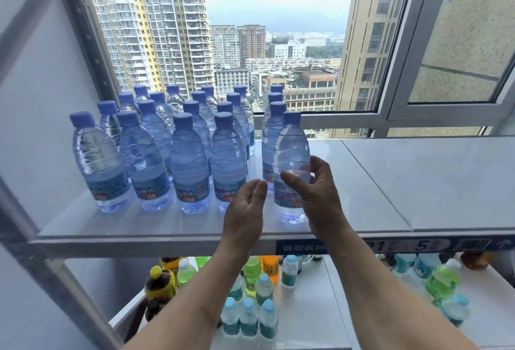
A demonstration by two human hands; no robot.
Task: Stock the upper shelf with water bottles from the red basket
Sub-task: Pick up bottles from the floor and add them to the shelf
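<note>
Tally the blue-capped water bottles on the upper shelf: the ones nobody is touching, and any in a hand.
Untouched water bottles: 19
Held water bottle, gripped by the right hand: 1
Total on the upper shelf: 20

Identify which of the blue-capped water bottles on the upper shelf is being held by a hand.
The front bottle of the rightmost column: the right hand grips its lower body. All the other bottles stand untouched; the left hand is open beside it.
</note>
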